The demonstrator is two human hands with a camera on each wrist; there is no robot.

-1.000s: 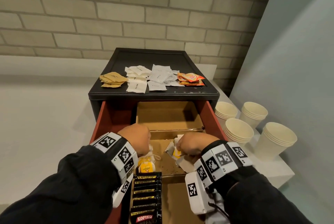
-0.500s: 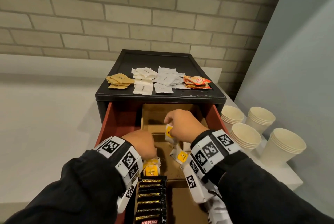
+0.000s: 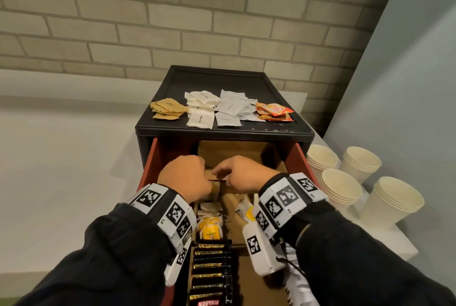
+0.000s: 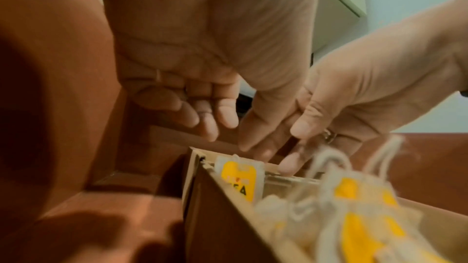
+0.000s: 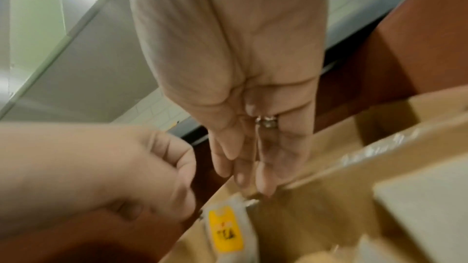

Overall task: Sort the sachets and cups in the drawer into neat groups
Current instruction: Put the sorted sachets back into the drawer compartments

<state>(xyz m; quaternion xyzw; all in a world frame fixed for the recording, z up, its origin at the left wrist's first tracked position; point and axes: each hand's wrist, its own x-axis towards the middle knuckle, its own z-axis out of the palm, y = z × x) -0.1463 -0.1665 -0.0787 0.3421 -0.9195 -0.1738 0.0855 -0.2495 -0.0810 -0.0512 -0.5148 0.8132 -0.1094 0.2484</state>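
Note:
A tea bag (image 3: 214, 188) (image 4: 238, 179) (image 5: 225, 231) with a yellow label stands upright in the far left corner of a cardboard compartment (image 3: 234, 152) in the red drawer (image 3: 150, 157). My right hand (image 3: 243, 173) (image 5: 253, 167) reaches down with straight fingers, and its tips touch the bag's top and the cardboard edge. My left hand (image 3: 183, 177) (image 4: 228, 127) hovers just left of it, fingers loosely curled, with nothing seen in them. More tea bags (image 3: 211, 228) lie behind my left wrist. Black Kopiko sachets (image 3: 209, 271) stand in a row nearer me.
On the black cabinet top lie sorted piles: brown sachets (image 3: 167, 108), white sachets (image 3: 201, 108), cream sachets (image 3: 230, 108) and orange sachets (image 3: 275, 110). Stacks of paper cups (image 3: 340, 187) stand on the white counter to the right. A brick wall is behind.
My right hand, which had lifted tea bags, has come down at the compartment's far left corner. My left hand has moved forward from the tea bag pile to meet it.

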